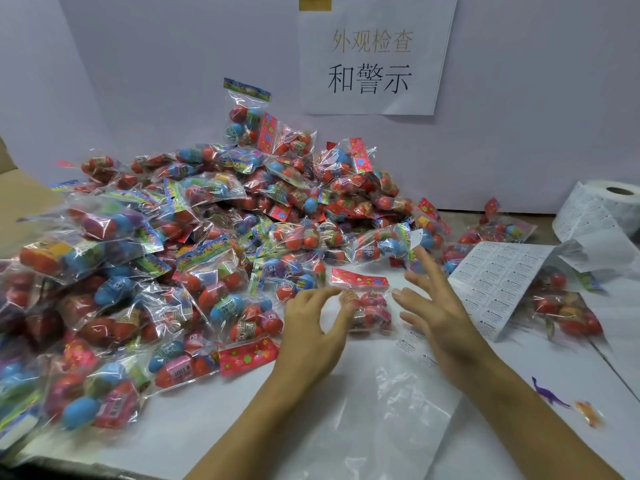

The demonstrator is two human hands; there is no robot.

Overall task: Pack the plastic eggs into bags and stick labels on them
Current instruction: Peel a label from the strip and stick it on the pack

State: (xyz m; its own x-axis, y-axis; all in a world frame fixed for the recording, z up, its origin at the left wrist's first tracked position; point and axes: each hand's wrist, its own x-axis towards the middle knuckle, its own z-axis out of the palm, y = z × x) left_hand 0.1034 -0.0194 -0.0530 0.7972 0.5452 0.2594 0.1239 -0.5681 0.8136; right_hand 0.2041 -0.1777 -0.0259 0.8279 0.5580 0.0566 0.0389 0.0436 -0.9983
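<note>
left hand [313,329]: lower centre of frame, fingers curved, fingertips touching the left edge of the single bag; whether it actually pinches the film, cannot tell (motion blur).
right hand [434,311]: just right of that bag, fingers straight and spread apart, holding nothing, hovering over the table near the label sheet.
single bag [367,303]: centre of frame, lying flat on the white table [207,424] between the two hands; clear film, red flowered header card at its top, reddish-pink plastic eggs inside.
pile of bags [194,237]: fills left and centre of frame, heaped up against the back wall; clear bags of red, blue, purple, green eggs, headers red or multicoloured.
bags at right [564,310]: a few filled bags right of the label sheet, partly under it.
label sheet [495,282]: right of centre, strip of small printed labels running up to the roll.
label roll [609,206]: right edge of frame, white, standing on the table.
empty plastic bag [391,403]: clear, flat, bottom centre, under the forearms.
toy dinosaur [549,393]: small, purple, lower right on the table.
orange toy [588,414]: beside the dinosaur, blurred, shape unclear.
paper sign [374,57]: upper centre on the wall, printed Chinese characters.
cardboard box [20,202]: left edge, only a flap showing.
</note>
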